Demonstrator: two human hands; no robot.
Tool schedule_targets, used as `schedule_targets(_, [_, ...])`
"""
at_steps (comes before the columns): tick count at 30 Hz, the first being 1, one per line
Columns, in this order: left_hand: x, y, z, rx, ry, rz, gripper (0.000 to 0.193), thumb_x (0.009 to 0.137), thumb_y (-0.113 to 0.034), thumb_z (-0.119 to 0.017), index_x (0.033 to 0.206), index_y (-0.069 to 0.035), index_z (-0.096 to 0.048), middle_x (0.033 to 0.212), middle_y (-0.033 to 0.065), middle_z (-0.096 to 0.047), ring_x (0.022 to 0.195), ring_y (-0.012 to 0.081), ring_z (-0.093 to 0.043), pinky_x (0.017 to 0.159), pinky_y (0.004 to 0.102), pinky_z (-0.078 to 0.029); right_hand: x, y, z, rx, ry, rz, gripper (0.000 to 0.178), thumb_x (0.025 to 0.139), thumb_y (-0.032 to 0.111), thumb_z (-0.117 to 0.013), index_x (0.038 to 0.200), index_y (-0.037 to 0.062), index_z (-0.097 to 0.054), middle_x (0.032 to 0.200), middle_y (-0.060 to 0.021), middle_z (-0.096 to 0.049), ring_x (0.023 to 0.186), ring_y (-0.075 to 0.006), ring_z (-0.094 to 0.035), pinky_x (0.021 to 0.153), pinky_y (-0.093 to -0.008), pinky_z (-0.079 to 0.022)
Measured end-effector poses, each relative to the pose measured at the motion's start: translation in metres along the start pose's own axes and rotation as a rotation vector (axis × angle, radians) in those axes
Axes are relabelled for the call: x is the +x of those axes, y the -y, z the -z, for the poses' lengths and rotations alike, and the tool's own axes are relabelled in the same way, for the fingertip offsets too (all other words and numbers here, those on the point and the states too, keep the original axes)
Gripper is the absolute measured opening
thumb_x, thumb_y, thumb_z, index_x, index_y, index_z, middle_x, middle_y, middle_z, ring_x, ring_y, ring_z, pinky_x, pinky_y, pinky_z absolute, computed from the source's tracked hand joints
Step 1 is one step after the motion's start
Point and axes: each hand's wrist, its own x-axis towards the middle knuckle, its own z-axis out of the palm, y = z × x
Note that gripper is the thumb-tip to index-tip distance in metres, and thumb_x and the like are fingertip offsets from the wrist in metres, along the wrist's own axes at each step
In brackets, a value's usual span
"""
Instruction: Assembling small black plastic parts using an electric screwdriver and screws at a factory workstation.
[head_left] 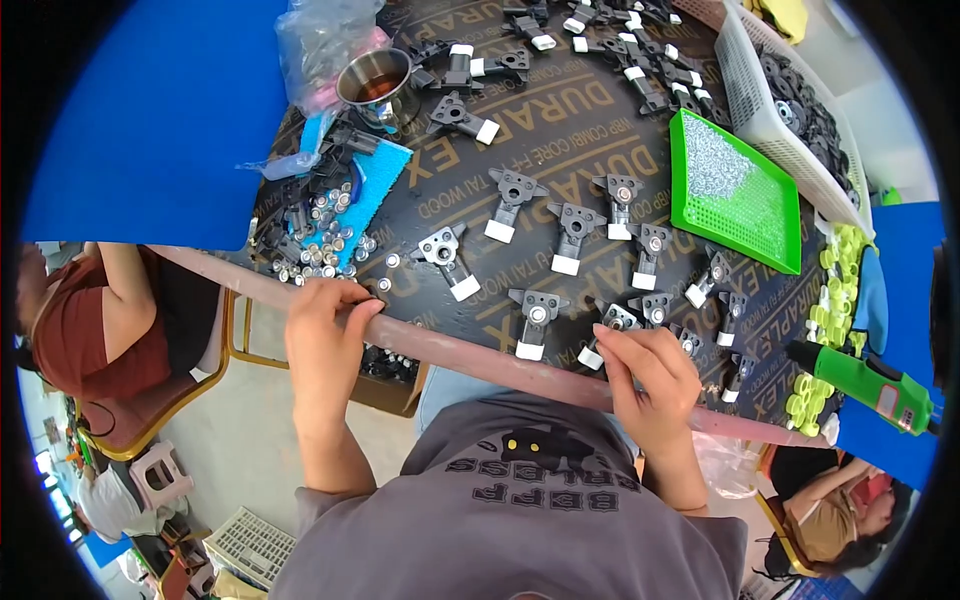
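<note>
My left hand (325, 325) rests at the table's front edge, fingers curled toward the thumb, just below a pile of small silver metal caps (325, 215). Whatever those fingers hold, if anything, is hidden. At the front right, my right hand (650, 385) pinches thumb and fingers together over a black plastic bracket with a white foot (591, 357). Its fingertips cover part of that bracket, and anything small between them cannot be made out. Several like brackets lie around it, one with a round metal centre (540, 314) to the left. Another bracket (440, 252) lies nearer the caps.
A green tray (785, 232) of small silver pieces lies at the right, beside a white basket (745, 75) of black parts. Yellow-green plastic parts (808, 400) and a green electric screwdriver (860, 380) are at the right edge. A metal cup (395, 105) stands back left.
</note>
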Motion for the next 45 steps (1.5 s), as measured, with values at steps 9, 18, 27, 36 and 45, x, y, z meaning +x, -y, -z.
schedule_targets(9, [-0.004, -0.006, -0.002, -0.8, 0.138, 0.216, 0.013, 0.084, 0.003, -0.073, 0.093, -0.001, -0.064, 0.089, 0.0037, -0.064, 0.08, 0.0124, -0.062, 0.072, 0.026, -0.05, 0.016, 0.007, -0.009, 0.21, 0.055, 0.039, 0.029, 0.074, -0.001, -0.08, 0.103, 0.0042, -0.075, 0.084, -0.0071, -0.067, 0.066, -0.0211, -0.061, 0.056, -0.0304, -0.048])
schedule_targets(18, [-0.01, -0.047, -0.03, -1.741, 0.75, 0.229, 0.018, 0.092, -0.015, -0.073, 0.101, -0.004, -0.061, 0.093, 0.0054, -0.067, 0.087, 0.0147, -0.064, 0.077, 0.0289, -0.051, 0.064, 0.026, -0.027, 0.464, 0.222, 0.198, 0.037, 0.074, 0.017, -0.083, 0.109, 0.0095, -0.073, 0.11, -0.0032, -0.066, 0.087, -0.0212, -0.058, 0.079, -0.0337, -0.047])
schedule_targets(27, [-0.01, -0.052, -0.043, -1.683, 0.724, 0.361, 0.02, 0.091, -0.005, -0.072, 0.109, -0.002, -0.066, 0.105, 0.0065, -0.07, 0.098, 0.0135, -0.066, 0.087, 0.0282, -0.053, 0.061, 0.004, -0.03, 0.368, 0.12, 0.237, 0.029, 0.072, 0.012, -0.083, 0.1, 0.0098, -0.077, 0.103, -0.0021, -0.069, 0.087, -0.0215, -0.059, 0.074, -0.0331, -0.048])
schedule_targets(36, [-0.013, -0.048, -0.045, -1.564, 0.718, 0.336, 0.023, 0.09, 0.0, -0.071, 0.111, 0.003, -0.065, 0.106, 0.0086, -0.071, 0.098, 0.0144, -0.068, 0.088, 0.0277, -0.055, 0.056, -0.002, -0.03, 0.432, 0.204, 0.223, 0.025, 0.073, 0.012, -0.083, 0.097, 0.0084, -0.076, 0.1, -0.0018, -0.07, 0.082, -0.0197, -0.063, 0.073, -0.0323, -0.048])
schedule_targets(45, [-0.015, -0.037, -0.047, -1.646, 0.867, 0.341, 0.022, 0.094, -0.006, -0.068, 0.114, 0.003, -0.065, 0.108, 0.0105, -0.07, 0.1, 0.0172, -0.068, 0.091, 0.0324, -0.055, 0.059, 0.004, -0.025, 0.559, 0.301, 0.101, 0.025, 0.073, 0.008, -0.085, 0.097, 0.0069, -0.076, 0.1, -0.0054, -0.07, 0.082, -0.0199, -0.065, 0.075, -0.0316, -0.049])
